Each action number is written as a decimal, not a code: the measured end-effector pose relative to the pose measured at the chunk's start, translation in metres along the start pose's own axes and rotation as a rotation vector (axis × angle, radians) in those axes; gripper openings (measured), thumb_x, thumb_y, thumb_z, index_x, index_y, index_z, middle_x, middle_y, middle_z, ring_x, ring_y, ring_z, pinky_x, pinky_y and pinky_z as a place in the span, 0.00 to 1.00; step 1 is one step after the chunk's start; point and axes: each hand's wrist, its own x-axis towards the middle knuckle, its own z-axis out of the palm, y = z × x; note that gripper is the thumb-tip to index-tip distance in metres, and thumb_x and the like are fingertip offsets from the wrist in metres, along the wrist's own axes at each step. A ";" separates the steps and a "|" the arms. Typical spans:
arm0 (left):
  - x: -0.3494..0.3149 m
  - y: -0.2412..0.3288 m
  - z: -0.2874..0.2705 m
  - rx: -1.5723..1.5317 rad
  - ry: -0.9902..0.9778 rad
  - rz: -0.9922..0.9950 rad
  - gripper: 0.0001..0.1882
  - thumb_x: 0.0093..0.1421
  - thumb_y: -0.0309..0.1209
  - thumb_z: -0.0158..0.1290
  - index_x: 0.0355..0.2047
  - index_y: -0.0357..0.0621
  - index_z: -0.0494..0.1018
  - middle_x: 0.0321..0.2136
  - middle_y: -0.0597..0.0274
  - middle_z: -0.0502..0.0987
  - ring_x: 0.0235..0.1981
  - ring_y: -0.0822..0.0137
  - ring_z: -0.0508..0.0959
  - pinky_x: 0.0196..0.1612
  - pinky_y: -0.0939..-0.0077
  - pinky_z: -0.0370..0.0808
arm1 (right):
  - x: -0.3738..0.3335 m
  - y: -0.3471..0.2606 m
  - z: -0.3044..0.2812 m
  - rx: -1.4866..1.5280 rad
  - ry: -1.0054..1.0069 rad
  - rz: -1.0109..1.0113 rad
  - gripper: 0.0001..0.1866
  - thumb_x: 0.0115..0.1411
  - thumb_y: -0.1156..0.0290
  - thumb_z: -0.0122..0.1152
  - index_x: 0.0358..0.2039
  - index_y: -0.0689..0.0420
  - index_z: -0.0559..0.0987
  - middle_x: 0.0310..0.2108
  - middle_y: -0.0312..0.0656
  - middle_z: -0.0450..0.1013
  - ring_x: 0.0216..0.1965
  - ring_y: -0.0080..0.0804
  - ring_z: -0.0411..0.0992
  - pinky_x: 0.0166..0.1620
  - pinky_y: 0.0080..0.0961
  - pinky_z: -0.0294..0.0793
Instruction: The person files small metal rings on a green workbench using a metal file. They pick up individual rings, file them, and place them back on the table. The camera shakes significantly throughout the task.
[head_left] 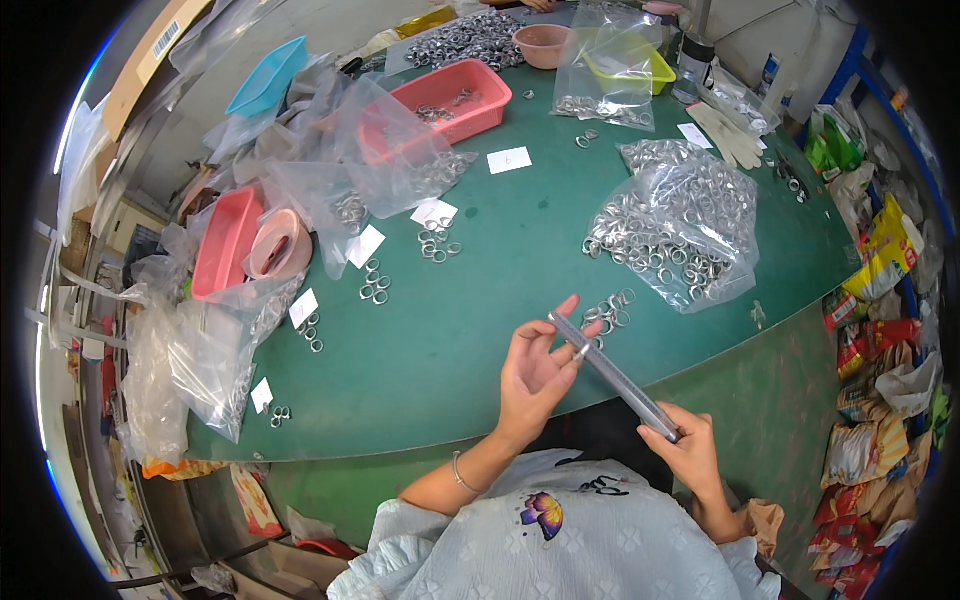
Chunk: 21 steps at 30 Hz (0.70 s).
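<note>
A tapered grey ring mandrel (622,383) with fine markings slants across in front of me. My right hand (686,448) is closed round its thick lower end. A silver ring (582,352) sits on the mandrel near the narrow end. My left hand (535,385) holds this ring between thumb and fingers, with the index finger raised. Just beyond lies a small group of loose rings (612,312) on the green table (480,330). Behind them is a clear plastic bag (690,215) heaped with many silver rings.
Small ring groups lie beside white paper slips (366,246) on the left. Pink trays (455,100), a pink bowl (282,246) and plastic bags (210,350) line the far left. A yellow-green basket (655,70), bottle (692,68) and gloves (727,135) stand or lie far right.
</note>
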 end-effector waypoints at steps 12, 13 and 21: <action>-0.006 0.019 0.000 0.257 0.036 -0.456 0.15 0.53 0.26 0.58 0.40 0.29 0.74 0.38 0.54 0.75 0.32 0.71 0.74 0.38 0.78 0.73 | -0.004 -0.013 0.003 -0.154 0.094 -0.203 0.14 0.46 0.78 0.66 0.34 0.66 0.77 0.17 0.42 0.67 0.16 0.23 0.62 0.21 0.20 0.62; -0.008 0.019 0.004 0.294 0.043 -0.442 0.14 0.53 0.25 0.59 0.39 0.29 0.74 0.38 0.53 0.76 0.31 0.71 0.74 0.37 0.78 0.74 | -0.004 -0.015 0.003 -0.161 0.083 -0.192 0.13 0.47 0.77 0.66 0.35 0.64 0.77 0.17 0.42 0.68 0.15 0.27 0.63 0.21 0.21 0.63; -0.004 0.031 0.004 0.281 -0.028 -0.446 0.14 0.46 0.20 0.61 0.35 0.27 0.75 0.35 0.51 0.77 0.30 0.69 0.78 0.32 0.80 0.77 | -0.006 -0.022 0.002 -0.274 0.089 -0.249 0.15 0.47 0.73 0.67 0.37 0.58 0.77 0.19 0.43 0.72 0.16 0.34 0.70 0.21 0.26 0.67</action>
